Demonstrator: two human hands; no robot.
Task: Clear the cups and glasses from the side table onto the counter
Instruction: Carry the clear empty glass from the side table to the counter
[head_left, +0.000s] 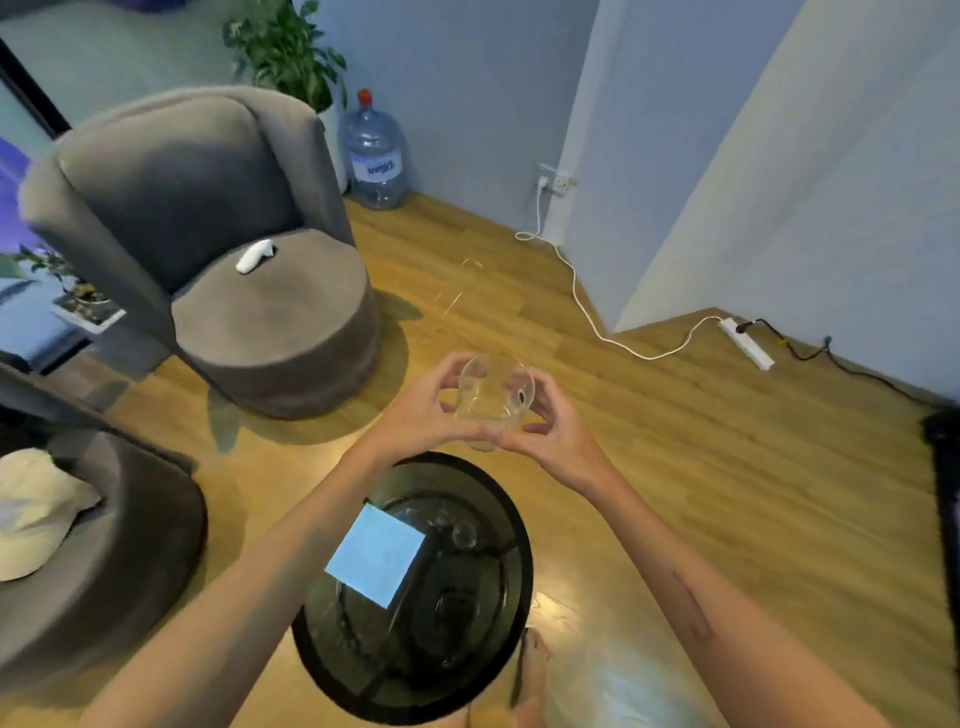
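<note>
Both hands (422, 410) hold glass (493, 392) past table rim (524, 561).

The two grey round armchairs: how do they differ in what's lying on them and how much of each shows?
The far grey round armchair carries a small white handheld device on its seat; the near grey round armchair carries a cream cap. The far one shows whole, backrest included; the near one is cut off by the picture's left edge. Both are grey, rounded and stand on the wooden floor.

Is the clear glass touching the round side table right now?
Apart. The head view shows the clear glass held up in both hands, beyond the round side table's far rim, with wood floor visible around it.
</note>
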